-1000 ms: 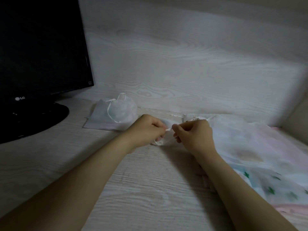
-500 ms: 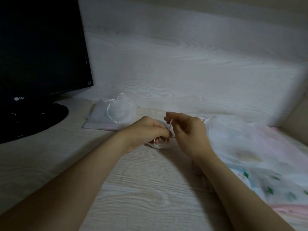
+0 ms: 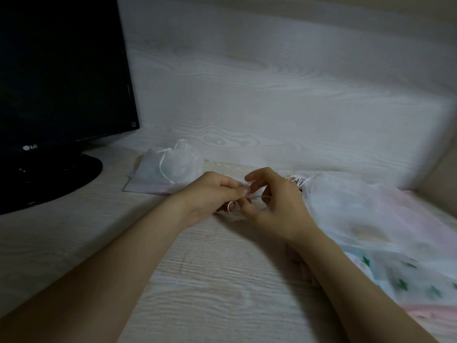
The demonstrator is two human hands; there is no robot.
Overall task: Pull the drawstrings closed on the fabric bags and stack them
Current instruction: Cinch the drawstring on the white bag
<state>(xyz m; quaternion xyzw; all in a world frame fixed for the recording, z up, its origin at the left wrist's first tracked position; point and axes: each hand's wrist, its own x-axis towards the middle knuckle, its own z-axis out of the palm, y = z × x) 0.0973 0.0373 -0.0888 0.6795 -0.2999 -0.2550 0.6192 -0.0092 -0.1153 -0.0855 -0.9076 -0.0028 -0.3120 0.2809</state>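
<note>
A sheer white fabric bag (image 3: 351, 204) lies at the right of the desk, its gathered mouth pointing left toward my hands. My left hand (image 3: 212, 194) pinches the thin white drawstring (image 3: 257, 197) between thumb and fingers, a small loop hanging below. My right hand (image 3: 274, 206) holds the same string close beside it, index finger raised. A second white bag (image 3: 173, 169), drawn shut with its cord looped on top, rests on flat bags behind my left hand.
A black monitor (image 3: 61, 78) on a round stand (image 3: 49, 179) fills the left. A pale wood-grain wall panel (image 3: 272, 95) runs behind the desk (image 3: 197, 280). Pink and green-patterned fabric (image 3: 408, 276) lies under the right bag.
My right hand has lifted its index finger and turned, working the drawstring against my left hand. The bag's mouth at the right has gathered tighter. The left hand has barely moved.
</note>
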